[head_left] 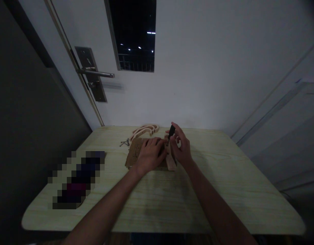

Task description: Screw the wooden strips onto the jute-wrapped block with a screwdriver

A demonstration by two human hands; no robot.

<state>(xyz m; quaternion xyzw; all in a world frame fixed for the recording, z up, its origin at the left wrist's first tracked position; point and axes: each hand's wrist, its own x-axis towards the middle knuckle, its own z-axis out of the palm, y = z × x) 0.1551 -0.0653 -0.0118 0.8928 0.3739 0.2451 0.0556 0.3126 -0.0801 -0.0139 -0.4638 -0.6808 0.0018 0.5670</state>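
R hand (182, 148) pinching blk-handled tool (171, 130), held upright-ish over wooden strip (170, 161); strip lies at R edge of cardboard (132, 153)

L hand (152, 154) over cardboard, fingertips by strip, can't tell if pinching

Advice: brace strip firmly, keep tool plumb, press steadily, L fingertips clear of tip

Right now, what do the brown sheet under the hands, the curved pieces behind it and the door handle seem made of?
Brown sheet: likely matte cardboard, from its ragged edge. Curved pieces: perhaps bare wood, pale and without shine. Door handle: probably smooth metal, given its bright highlights.
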